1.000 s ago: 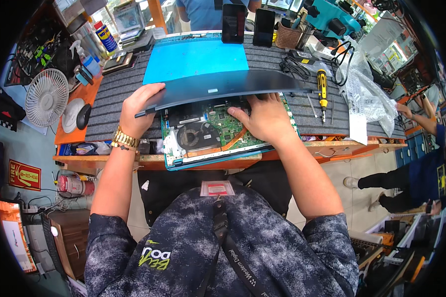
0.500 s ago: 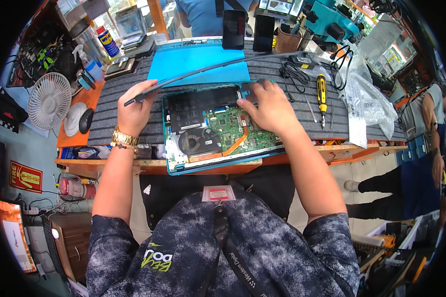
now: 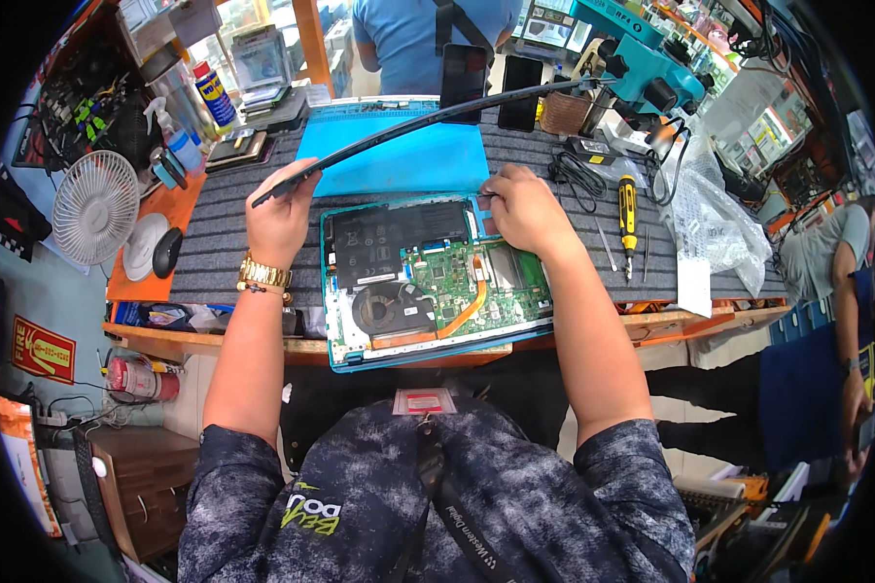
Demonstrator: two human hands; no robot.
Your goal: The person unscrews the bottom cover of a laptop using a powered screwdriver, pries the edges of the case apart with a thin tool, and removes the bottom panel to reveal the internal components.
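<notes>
The left hand (image 3: 280, 216) has its fingers curled tight around the near end of a thin dark laptop bottom cover (image 3: 428, 121), which it holds tilted up off the bench so that the panel runs as a long dark edge from the hand away to the upper right, above the blue work mat (image 3: 399, 160). A gold wristwatch (image 3: 264, 275) sits on that wrist. The right hand (image 3: 523, 209) rests with fingers bent together on the far right corner of the opened laptop (image 3: 437, 282), the fingertips pinched narrow at its top edge; whether they grip anything small there cannot be told. The opened laptop lies flat at the front edge of the bench, just this side of the mat, its teal shell up and its insides bare: a black battery (image 3: 394, 238) at the far left, a round cooling fan (image 3: 389, 309) in the near left, and a green motherboard (image 3: 467, 277) filling the right. To the laptop's right, on the grey ribbed bench cover (image 3: 214, 243), lies a yellow-handled screwdriver (image 3: 628, 209), with a clear plastic bag (image 3: 710, 209) farther right. Left of the laptop, well apart, stand a white desk fan (image 3: 95, 206) and a black computer mouse (image 3: 167, 253).
</notes>
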